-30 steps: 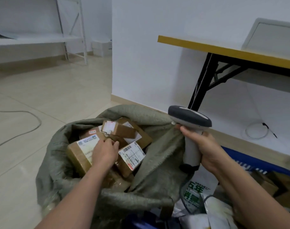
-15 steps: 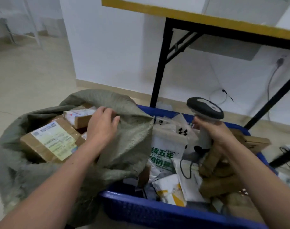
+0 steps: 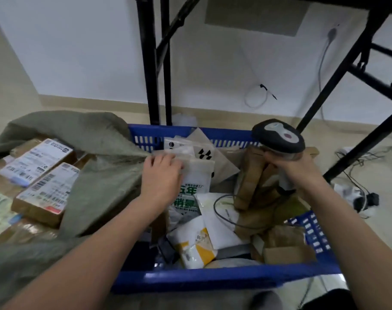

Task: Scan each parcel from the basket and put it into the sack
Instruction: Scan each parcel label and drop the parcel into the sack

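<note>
Basket point(image 3: 213, 279): blue; pouches point(image 3: 195, 245), brown boxes point(image 3: 255, 180).
Sack point(image 3: 101, 175): left of basket; labelled cartons point(image 3: 45, 191).
Left hand point(image 3: 161, 177): on white pouch point(image 3: 199, 173); grip unclear.
Right hand point(image 3: 295, 168): wrapped round scanner point(image 3: 277, 137).

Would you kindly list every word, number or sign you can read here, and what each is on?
"五年": green characters on the white mailer bag the left hand touches.
"90", perhaps "06": yellow-and-white pouch.
Black zigzag marks: pale parcel behind it.
Labels on cardboard boxes in the sack: too blurred.
Barcode scanner in right hand: no text.
</note>
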